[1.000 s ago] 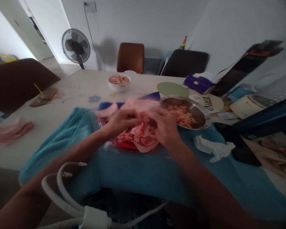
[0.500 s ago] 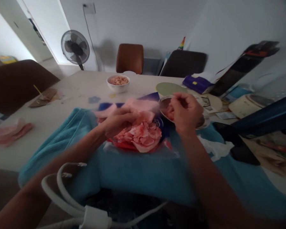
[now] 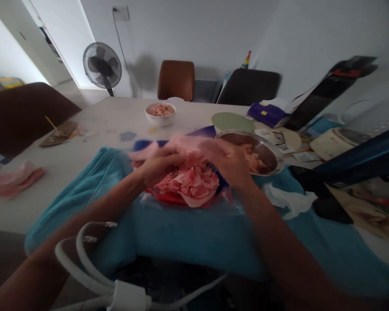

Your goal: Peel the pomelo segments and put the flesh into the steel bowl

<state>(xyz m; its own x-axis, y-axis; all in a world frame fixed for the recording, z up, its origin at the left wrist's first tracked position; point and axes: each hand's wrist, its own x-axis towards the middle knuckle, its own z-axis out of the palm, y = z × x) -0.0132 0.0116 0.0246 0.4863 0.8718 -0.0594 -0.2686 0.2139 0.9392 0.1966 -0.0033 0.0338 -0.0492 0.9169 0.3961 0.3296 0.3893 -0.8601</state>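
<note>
On a blue and red plastic sheet [image 3: 203,131] lies a heap of thin pink scraps [image 3: 194,183] that look like pomelo membrane. My left hand [image 3: 160,164] is closed at the upper left of the heap, its fingers curled on a pink piece of fruit. Just right of it, my right hand [image 3: 228,162] reaches over the heap, its fingers smeared by motion, so I cannot tell whether they grip anything. Behind my right hand, a metal bowl [image 3: 275,149] holds pinkish pulp pieces [image 3: 254,160]. Larger pink sheets, like thick peel [image 3: 144,153], lie behind my left hand.
A white bowl [image 3: 160,121] of pink pieces stands further back. Pink peel strips [image 3: 14,179] lie at left. A teal towel [image 3: 194,237] drapes over the front edge. To the right are crumpled tissue [image 3: 291,201], a black phone-like slab [image 3: 332,203] and a dark blue bottle [image 3: 363,157].
My right hand has moved left and down from the metal bowl to the pink heap, uncovering the bowl and its pulp. My left hand stays nearly in place.
</note>
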